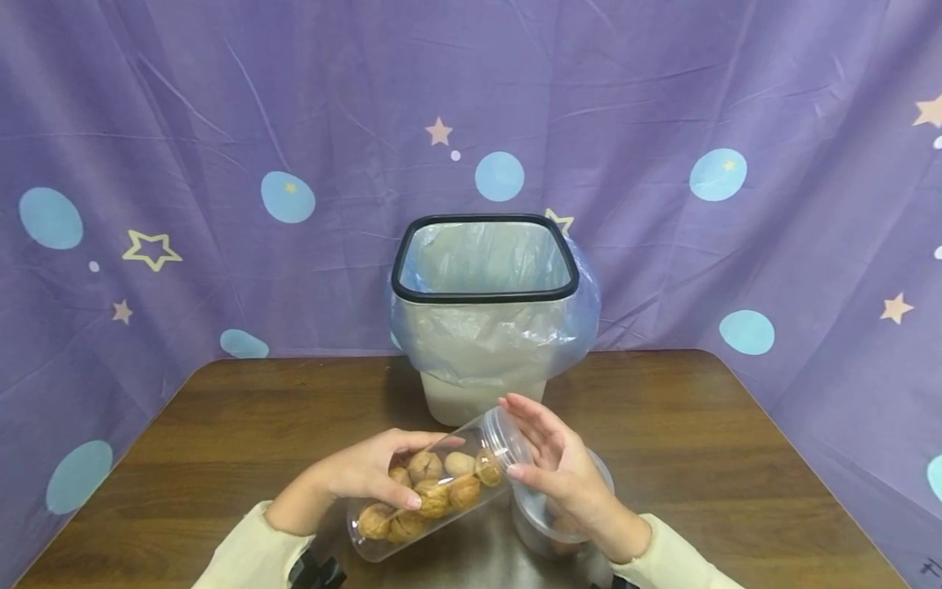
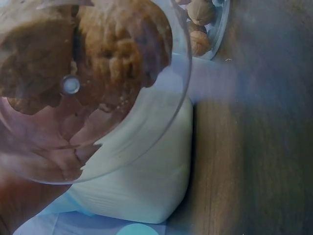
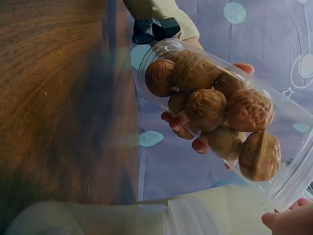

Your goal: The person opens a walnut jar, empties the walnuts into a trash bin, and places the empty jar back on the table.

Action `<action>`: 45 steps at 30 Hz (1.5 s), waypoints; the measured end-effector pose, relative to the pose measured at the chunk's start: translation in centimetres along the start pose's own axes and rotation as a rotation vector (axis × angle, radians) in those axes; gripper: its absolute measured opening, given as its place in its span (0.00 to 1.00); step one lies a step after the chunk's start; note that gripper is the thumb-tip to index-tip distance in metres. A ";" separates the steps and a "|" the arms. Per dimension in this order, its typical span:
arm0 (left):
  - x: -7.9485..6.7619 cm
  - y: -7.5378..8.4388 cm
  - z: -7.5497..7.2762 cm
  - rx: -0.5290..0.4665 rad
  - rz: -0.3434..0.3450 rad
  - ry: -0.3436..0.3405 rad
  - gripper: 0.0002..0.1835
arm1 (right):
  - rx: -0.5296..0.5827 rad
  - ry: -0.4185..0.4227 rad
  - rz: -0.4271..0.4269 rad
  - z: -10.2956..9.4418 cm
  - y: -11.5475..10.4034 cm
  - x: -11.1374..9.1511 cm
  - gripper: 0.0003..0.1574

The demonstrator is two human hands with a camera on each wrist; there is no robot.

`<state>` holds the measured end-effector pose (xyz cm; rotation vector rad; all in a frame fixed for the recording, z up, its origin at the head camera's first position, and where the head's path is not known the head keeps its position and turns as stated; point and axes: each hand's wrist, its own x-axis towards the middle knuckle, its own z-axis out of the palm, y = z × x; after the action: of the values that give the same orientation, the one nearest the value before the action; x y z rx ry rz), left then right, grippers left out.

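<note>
My left hand [image 1: 368,470] holds a clear plastic jar [image 1: 379,550] of walnuts [image 1: 434,497], thumb on the near side and fingers behind. The jar is tilted, its ringed neck raised to the right and its base low at the left. Thumb and fingertips of my right hand [image 1: 562,470] span the neck on both sides. Several walnuts [image 3: 205,108] lie along the jar in the right wrist view; its base [image 2: 161,132] fills much of the left wrist view. Below the right hand stands a round clear tub [image 1: 530,523] with walnuts inside, partly hidden by that hand.
Behind the hands, a pale bin [image 1: 456,401] stands on the wooden table [image 1: 294,409]. A bluish plastic bag [image 1: 577,327] lines it, folded outward under a black rim ring [image 1: 486,298]. A purple patterned curtain [image 1: 353,123] hangs beyond the table's back edge.
</note>
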<state>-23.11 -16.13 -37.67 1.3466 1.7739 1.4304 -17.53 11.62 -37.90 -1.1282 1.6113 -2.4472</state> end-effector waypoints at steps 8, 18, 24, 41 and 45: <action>0.0 0.1 -0.1 0.077 0.008 0.034 0.39 | -0.135 0.057 0.113 -0.2 -0.2 -0.6 0.45; -0.1 0.5 -0.4 0.163 -0.060 0.089 0.39 | -0.234 0.161 0.328 0.0 -0.7 -1.0 0.45; -0.2 0.4 -0.5 0.198 -0.015 0.098 0.39 | -0.209 0.164 0.334 0.5 -1.1 -0.9 0.44; -0.1 0.4 -0.1 0.146 -0.011 0.058 0.40 | -0.151 0.183 0.316 1.4 -1.3 -0.4 0.48; -0.2 0.3 -0.1 0.144 0.013 0.044 0.40 | -0.156 0.183 0.297 1.4 -1.2 -0.3 0.47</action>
<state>-23.00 -16.36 -37.41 1.4106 1.9323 1.3706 -16.05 11.17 -36.79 -0.6308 1.8906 -2.3206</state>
